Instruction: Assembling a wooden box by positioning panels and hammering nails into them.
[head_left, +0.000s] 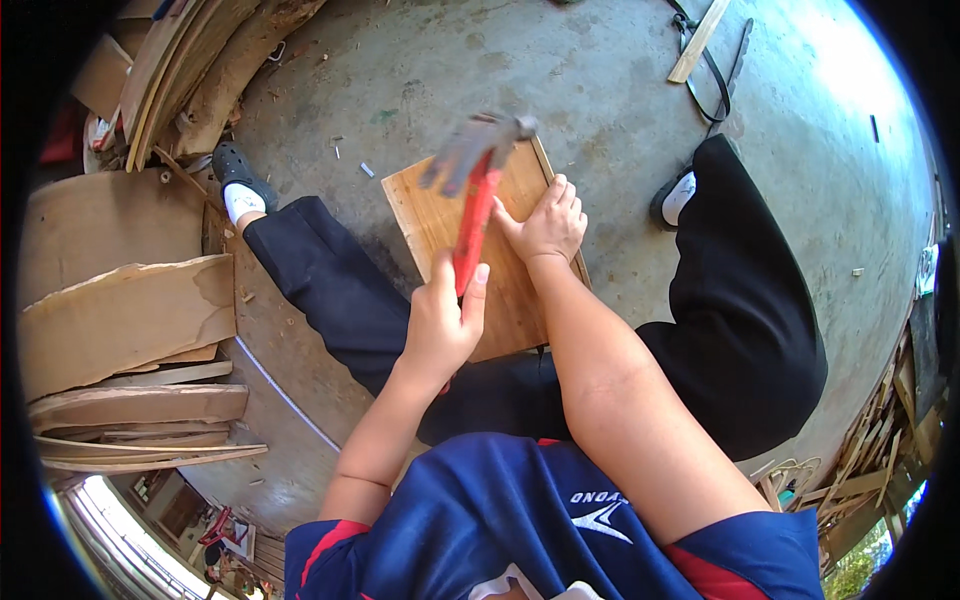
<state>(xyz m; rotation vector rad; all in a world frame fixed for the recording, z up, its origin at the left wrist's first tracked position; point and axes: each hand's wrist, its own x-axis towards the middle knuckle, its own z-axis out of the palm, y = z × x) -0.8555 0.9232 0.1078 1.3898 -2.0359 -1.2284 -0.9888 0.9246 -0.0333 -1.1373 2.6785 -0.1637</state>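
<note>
A claw hammer with a red handle is in my left hand, its fingers wrapped round the lower grip. The grey hammer head is raised above a wooden panel and looks smeared by motion. The panel is flat and rectangular, with a narrow strip along its right edge, and lies tilted between my legs. My right hand grips this right edge, thumb on the face and fingers curled over the strip. The hammer hides part of the panel's upper face. Whether a nail is there, I cannot tell.
My black-trousered legs spread on either side over the concrete floor. Stacked boards stand at left, and scrap wood is piled at lower right. A wood strip and black strap lie at upper right.
</note>
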